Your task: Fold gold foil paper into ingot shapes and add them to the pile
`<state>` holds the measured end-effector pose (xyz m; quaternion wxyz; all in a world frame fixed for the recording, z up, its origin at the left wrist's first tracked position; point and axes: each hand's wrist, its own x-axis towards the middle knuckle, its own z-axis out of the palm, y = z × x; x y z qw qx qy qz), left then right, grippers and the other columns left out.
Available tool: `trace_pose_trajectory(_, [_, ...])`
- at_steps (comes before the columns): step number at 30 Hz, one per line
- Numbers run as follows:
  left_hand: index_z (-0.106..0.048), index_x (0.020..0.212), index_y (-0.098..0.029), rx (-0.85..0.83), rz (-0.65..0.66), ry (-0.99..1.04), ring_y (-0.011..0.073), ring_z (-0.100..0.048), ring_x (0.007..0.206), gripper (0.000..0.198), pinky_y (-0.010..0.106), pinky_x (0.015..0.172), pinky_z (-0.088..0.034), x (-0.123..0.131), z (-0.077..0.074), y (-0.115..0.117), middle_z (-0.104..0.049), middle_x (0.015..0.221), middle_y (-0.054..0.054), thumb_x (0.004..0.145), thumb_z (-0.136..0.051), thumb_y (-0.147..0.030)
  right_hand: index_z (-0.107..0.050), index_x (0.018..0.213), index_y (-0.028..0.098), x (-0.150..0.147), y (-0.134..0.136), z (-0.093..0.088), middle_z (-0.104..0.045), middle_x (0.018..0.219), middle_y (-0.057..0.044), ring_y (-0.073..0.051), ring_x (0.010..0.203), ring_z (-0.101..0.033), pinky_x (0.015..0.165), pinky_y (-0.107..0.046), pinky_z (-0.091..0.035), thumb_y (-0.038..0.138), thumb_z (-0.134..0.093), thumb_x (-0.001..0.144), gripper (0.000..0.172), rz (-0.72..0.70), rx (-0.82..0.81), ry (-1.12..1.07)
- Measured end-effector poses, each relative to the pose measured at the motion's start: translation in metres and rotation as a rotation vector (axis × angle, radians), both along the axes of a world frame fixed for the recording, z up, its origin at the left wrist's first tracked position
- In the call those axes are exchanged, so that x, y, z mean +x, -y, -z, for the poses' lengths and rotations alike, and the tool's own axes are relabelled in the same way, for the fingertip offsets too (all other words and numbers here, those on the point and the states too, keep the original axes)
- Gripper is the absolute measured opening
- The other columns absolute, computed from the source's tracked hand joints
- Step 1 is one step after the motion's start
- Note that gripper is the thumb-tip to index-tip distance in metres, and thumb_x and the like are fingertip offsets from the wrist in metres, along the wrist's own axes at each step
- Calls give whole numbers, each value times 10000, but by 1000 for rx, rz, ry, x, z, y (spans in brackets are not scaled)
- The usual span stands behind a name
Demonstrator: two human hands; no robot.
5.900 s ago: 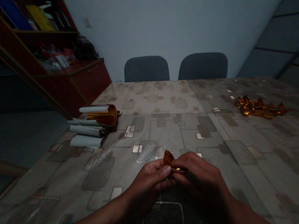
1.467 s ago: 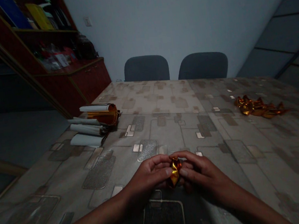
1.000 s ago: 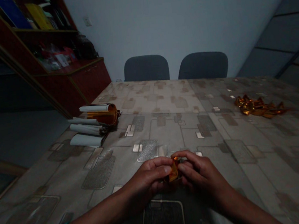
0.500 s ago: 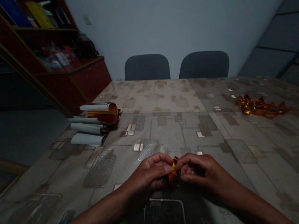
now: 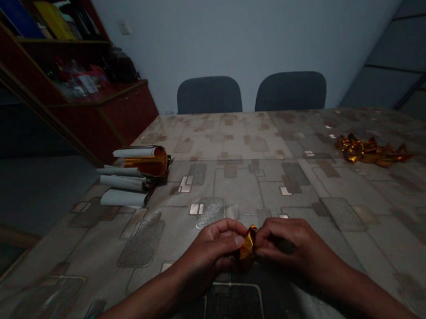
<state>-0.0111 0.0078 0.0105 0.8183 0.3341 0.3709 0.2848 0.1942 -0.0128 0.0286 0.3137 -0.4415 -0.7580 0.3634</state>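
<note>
A small folded piece of shiny gold foil paper (image 5: 247, 247) is held just above the patterned table (image 5: 238, 177), near its front edge. My left hand (image 5: 212, 250) pinches its left side with thumb and fingers curled. My right hand (image 5: 291, 245) pinches its right side, fingers closed around it. Most of the foil piece is hidden between my fingertips.
A pile of folded gold foil pieces (image 5: 370, 149) lies at the right of the table. Rolled sheets, white outside and gold inside (image 5: 133, 177), lie at the left edge. Two dark chairs (image 5: 251, 92) stand behind the table, and a red-brown shelf cabinet (image 5: 83, 82) at the left.
The foil piece has been turned and squeezed between both hands, ending smaller and lower than 5.9 s ago. My hands stayed at the same spot; the view shifted slightly.
</note>
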Motion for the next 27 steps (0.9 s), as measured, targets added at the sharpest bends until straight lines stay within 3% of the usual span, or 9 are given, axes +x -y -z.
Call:
trace_pose_trajectory(4, [-671, 905, -175, 22, -4, -7, 121, -606, 724, 300, 200, 605, -457, 0, -2, 1, -663, 832, 16, 731, -823, -366, -653, 723, 180, -1, 1, 1, -591, 633, 36, -110, 562, -526, 546, -235, -369, 133, -678, 812, 104, 36, 6, 11])
trace_pose_trajectory(7, [-686, 956, -176, 39, -7, 20, 151, -632, 822, 299, 260, 720, -503, -2, -2, -1, -679, 932, 47, 774, -788, -390, -617, 698, 185, -2, 2, -2, -540, 596, 50, -105, 536, -486, 517, -229, -345, 143, -653, 805, 120, 91, -48, -9])
trace_pose_trajectory(11, [-702, 1047, -178, 93, 45, 92, 185, -651, 926, 438, 294, 833, -496, -5, -2, -3, -693, 1016, 73, 691, -862, -378, -583, 701, 192, -2, 2, -7, -536, 605, 41, -113, 545, -481, 518, -231, -356, 177, -599, 819, 120, 132, -96, -56])
trace_pose_trajectory(18, [-723, 1092, -184, 59, 44, 118, 207, -658, 1027, 448, 339, 952, -480, -6, -7, -5, -700, 1127, 97, 726, -835, -417, -553, 703, 201, 0, 2, -9, -515, 604, 38, -117, 536, -471, 515, -237, -359, 174, -567, 815, 116, 143, -30, -42])
trace_pose_trajectory(23, [-726, 1094, -184, 52, 69, 123, 187, -660, 990, 533, 272, 869, -494, -7, -6, -5, -700, 1107, 90, 642, -893, -410, -580, 694, 199, 0, 2, -11, -537, 609, 28, -121, 527, -483, 501, -240, -364, 165, -586, 832, 142, 135, 80, -22])
trace_pose_trajectory(27, [-733, 1028, -182, 51, 19, 85, 154, -656, 885, 481, 237, 773, -492, -5, -2, -4, -701, 1005, 67, 642, -890, -423, -642, 742, 188, 0, 3, -9, -616, 703, -17, -150, 628, -569, 581, -271, -428, 136, -606, 859, 133, 66, 174, -41])
